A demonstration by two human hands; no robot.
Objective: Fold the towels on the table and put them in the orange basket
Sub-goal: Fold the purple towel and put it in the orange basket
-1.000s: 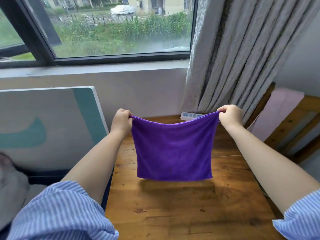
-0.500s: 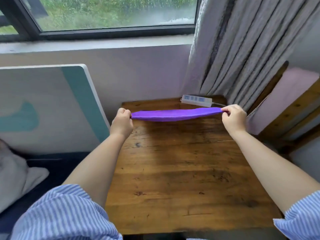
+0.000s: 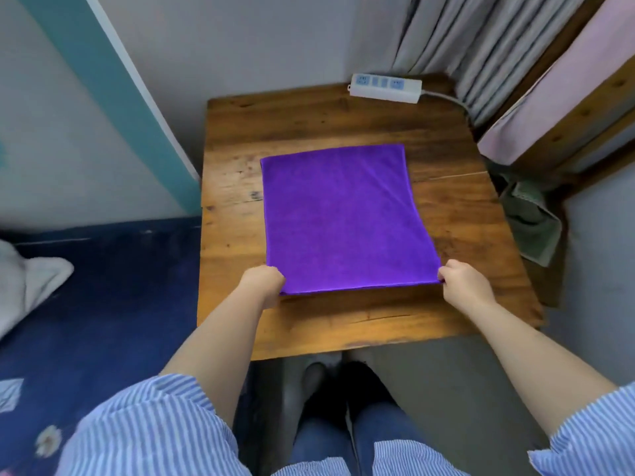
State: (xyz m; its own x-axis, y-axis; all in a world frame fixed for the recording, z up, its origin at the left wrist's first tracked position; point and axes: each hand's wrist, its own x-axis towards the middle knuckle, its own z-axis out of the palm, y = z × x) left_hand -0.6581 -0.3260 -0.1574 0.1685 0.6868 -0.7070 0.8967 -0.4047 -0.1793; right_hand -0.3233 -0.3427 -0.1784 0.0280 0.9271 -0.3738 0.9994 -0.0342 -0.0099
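Purple towel (image 3: 347, 218) lies flat mid-bench (image 3: 309, 118). Both hands pinch its near corners: left hand (image 3: 263, 281) at seven o'clock, right hand (image 3: 464, 281) at five. Uneven lifting could skew the fold.

Wall (image 3: 240, 39): plain grey-white.
Curtain (image 3: 457, 39): grey, pleated, far right corner.
Bed cover (image 3: 103, 286): dark blue, left.
Floor (image 3: 429, 379): grey.
Wooden frame (image 3: 584, 108): right.

Towel (image 3: 343, 218) on table (image 3: 464, 269); power strip (image 3: 385, 86) behind.
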